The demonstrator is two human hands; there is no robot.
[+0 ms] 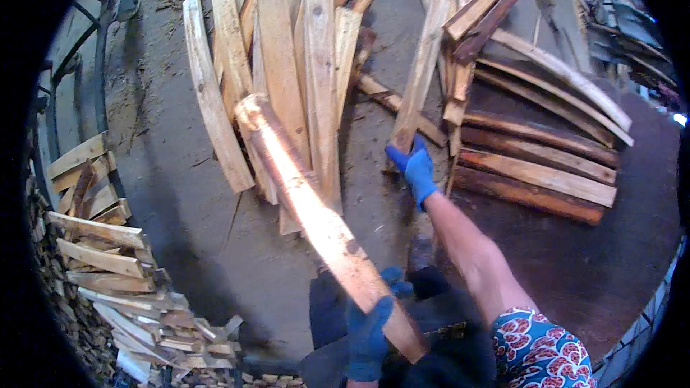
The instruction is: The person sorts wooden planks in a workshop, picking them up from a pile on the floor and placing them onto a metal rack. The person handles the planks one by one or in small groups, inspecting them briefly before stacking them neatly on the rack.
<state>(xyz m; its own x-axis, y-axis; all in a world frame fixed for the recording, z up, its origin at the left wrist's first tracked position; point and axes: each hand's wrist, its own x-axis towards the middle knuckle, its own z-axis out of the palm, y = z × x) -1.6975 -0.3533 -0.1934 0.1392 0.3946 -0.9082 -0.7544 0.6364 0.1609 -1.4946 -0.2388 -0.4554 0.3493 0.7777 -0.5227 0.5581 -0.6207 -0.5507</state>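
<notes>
My left hand [368, 341], in a blue glove, is closed round the near end of a long wooden slab [327, 233]. The slab slants up and away to the left, brightly lit along its middle, with its far end above the pile of boards [280, 57]. My right hand [415, 172], also gloved in blue, grips the near end of a pale board [422, 65]. That board points away from me, its far end beside a heap of short split pieces [467, 25]. Part of the left hand's grip is hidden by the slab.
Several bark-edged slabs [539, 172] lie side by side on a dark brown surface [560, 266] at the right. Stacked split wood [108, 266] lines the left, below a dark metal frame [100, 65]. One loose stick [402, 111] lies across the dirty floor [187, 230].
</notes>
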